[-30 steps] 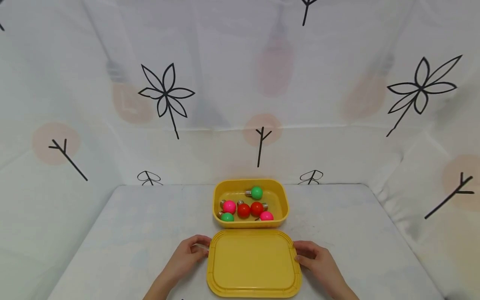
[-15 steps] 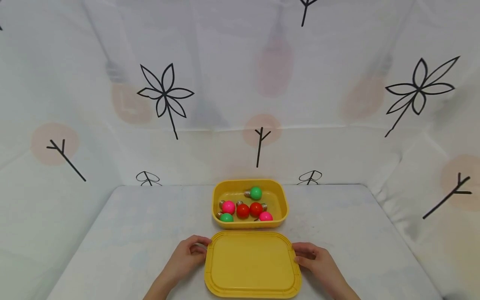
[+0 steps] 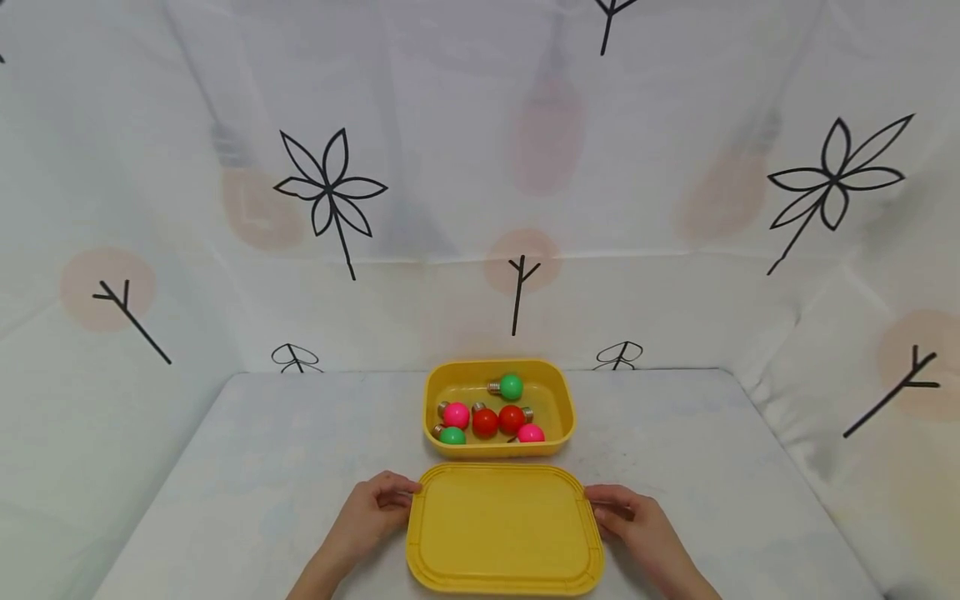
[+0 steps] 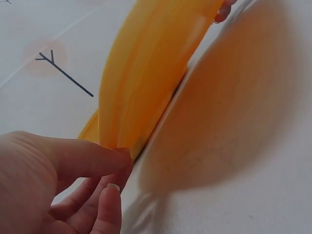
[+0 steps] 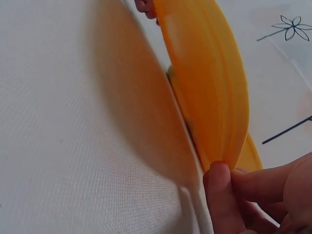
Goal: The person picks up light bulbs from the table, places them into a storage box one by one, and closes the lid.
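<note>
A yellow plastic lid [image 3: 506, 527] with rounded corners is held between both hands, raised off the table; the wrist views show its shadow beneath. My left hand [image 3: 373, 512] pinches its left edge, and my right hand [image 3: 637, 529] pinches the right edge. Just beyond the lid stands a matching yellow box [image 3: 555, 398]. Inside it lie several small bulbs with metal screw bases: a green bulb [image 3: 512, 387] at the back, a pink bulb [image 3: 456, 415], a red bulb [image 3: 485, 423] and others near the front wall, which partly hides some.
The table [image 3: 285, 450] wears a white cloth. A white curtain [image 3: 450, 217] printed with flowers, twigs and pale pink spots hangs behind the box and along both sides.
The lid has shifted very slightly toward me and left, with both hands keeping their hold on its edges. The box and bulbs stay in place.
</note>
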Motion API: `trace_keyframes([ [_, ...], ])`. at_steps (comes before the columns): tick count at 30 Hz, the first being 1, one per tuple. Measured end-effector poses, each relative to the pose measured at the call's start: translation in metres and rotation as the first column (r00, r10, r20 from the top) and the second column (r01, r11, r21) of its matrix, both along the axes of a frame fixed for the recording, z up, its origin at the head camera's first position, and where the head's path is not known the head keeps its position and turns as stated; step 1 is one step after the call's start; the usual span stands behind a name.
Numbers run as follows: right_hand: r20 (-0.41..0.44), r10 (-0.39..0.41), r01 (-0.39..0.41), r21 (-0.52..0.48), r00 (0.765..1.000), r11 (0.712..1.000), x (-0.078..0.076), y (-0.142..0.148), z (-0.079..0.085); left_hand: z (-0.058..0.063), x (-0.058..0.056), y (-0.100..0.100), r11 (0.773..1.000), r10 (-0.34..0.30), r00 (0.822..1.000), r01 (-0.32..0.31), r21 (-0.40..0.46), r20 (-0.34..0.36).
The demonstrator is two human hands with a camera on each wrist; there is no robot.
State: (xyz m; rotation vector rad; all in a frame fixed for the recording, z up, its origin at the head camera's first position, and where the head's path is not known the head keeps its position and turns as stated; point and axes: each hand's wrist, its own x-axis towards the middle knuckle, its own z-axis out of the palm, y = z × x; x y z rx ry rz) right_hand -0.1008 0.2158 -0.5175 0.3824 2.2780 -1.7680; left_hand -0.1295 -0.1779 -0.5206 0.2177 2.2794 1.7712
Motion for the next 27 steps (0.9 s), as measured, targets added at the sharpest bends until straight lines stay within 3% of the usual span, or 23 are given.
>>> trace_keyframes([
  [10, -0.028, 0.072, -0.073, -0.047, 0.997, 0.996, 0.001, 0.0068, -0.0048, -0.0016, -0.001, -0.0011, 1.0, -0.008, 1.0, 0.007, -0.023, -0.01],
  [20, -0.069, 0.058, -0.059, -0.008, 0.996, 0.998, 0.0029, 0.0044, -0.0028, 0.0037, 0.0012, 0.0025, 0.992, 0.067, 0.997, -0.071, -0.102, -0.045],
  [27, -0.071, -0.005, 0.007, 0.018, 0.997, 1.0, 0.0018, 0.0001, 0.0013, 0.005, 0.0011, 0.0032, 0.988, 0.099, 0.992, -0.107, -0.11, -0.077],
])
